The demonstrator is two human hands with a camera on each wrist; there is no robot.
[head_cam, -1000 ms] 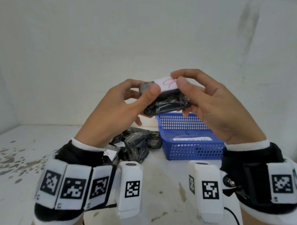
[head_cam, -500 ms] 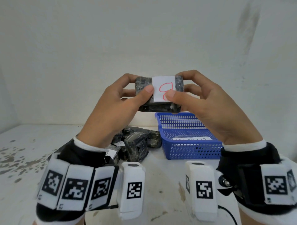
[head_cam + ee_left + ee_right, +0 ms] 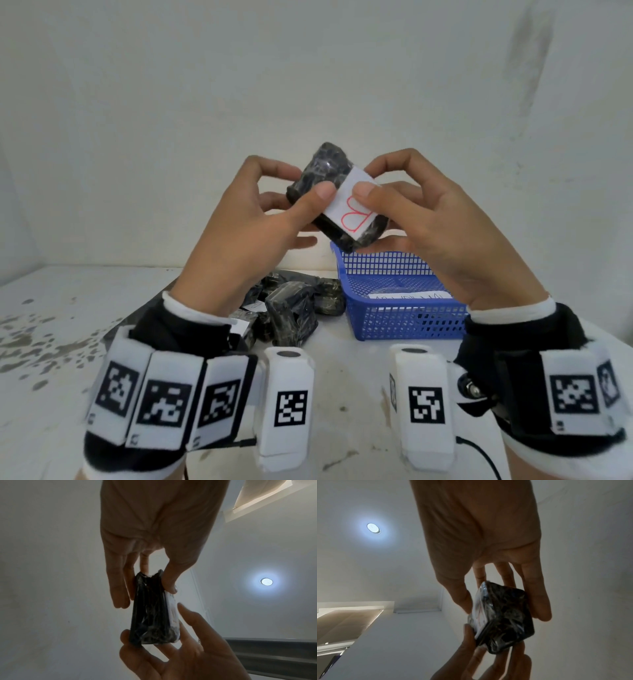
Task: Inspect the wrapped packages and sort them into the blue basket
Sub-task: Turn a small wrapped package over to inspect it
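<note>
— Both hands are occupied: the left hand (image 3: 239,219) pinches one wrapped package (image 3: 337,202) between thumb and curled fingers, and the right hand (image 3: 442,233) grips its other end the same way. Which step is this judged to be?

— Inspection. The package is held in the air above the near-left corner of the blue basket (image 3: 404,318), tilted, with its white label (image 3: 349,209) and the red letter B turned toward the head camera. Nothing is released yet.

— What is called for next?

— Once the letter is read, the package would probably be lowered rightward and down over the basket rim and let go inside. A white slip (image 3: 411,296) is seen lying in the basket; its writing cannot be read. More packages (image 3: 291,315) are piled on the table (image 3: 68,342) just beside the basket's left wall, so the sorting is judged far from finished.

— What is shown by one view and not another?

— Label, basket and pile are seen only from the head. From the left wrist the package (image 3: 152,609) is seen edge-on, with the thumb pressed on the label side and fingers behind. From the right wrist the glossy wrap (image 3: 503,618) on the package's dark underside is shown, with the right fingers (image 3: 537,601) spread along it.
</note>
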